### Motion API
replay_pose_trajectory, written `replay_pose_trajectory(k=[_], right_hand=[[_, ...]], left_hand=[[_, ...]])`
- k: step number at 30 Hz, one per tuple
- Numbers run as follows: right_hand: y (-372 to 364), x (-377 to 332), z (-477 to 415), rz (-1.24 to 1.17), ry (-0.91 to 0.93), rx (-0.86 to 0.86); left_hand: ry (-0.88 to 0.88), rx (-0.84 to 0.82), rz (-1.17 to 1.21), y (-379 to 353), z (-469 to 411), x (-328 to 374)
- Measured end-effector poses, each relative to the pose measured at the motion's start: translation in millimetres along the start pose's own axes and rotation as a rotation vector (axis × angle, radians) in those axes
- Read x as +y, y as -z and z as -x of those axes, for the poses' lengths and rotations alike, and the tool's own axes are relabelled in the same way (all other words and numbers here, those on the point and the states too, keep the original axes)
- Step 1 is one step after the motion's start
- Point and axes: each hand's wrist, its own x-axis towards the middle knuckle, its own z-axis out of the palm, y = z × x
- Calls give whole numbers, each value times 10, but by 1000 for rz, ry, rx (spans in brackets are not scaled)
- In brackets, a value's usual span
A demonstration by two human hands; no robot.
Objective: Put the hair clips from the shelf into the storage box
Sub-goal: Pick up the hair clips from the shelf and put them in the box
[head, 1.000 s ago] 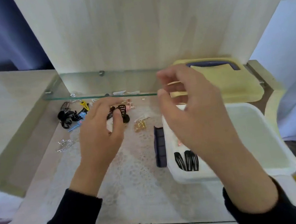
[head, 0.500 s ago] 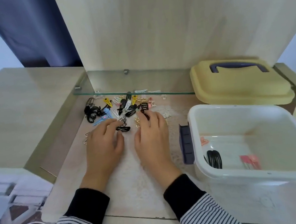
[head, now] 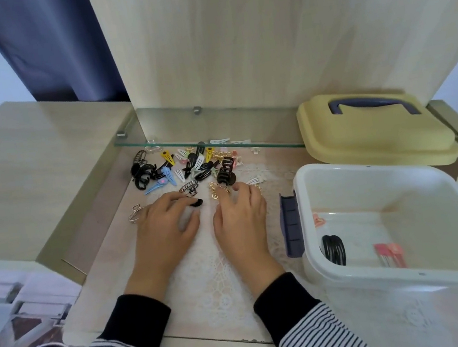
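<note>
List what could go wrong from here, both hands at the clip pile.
Gold clips at the right hand look linked; lifting one may drag others. Rear clips lie under the glass shelf; fingers may bump it. Storage box rim stands high; a clip could drop short.

Left hand (head: 162,230) and right hand (head: 241,222) rest palm-down.

So the storage box (head: 404,274) is white with a navy latch (head: 291,223), and the lid (head: 363,138) is pale yellow with a navy handle (head: 372,102). The hair clips (head: 202,171) are a mix: black, yellow, light blue, white, gold. The sleeves (head: 316,333) are black-and-white striped with black cuffs.
</note>
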Motion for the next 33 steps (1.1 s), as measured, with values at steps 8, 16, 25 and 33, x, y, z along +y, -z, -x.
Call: replay_pose_trajectory(k=[8,16,25,33], right_hand=[[-16,11,22,25,26,59],[-38,3,10,-3,83,58],[641,-347,87,-392,125,-7],[1860,-53,-124,-732,33,59]], left_hand=[[-7,7,-16,3,-5,17],[-44,144,20,49,-6,64],[180,402,373,313,-102,321],[51,388,794,801,-422,1331]])
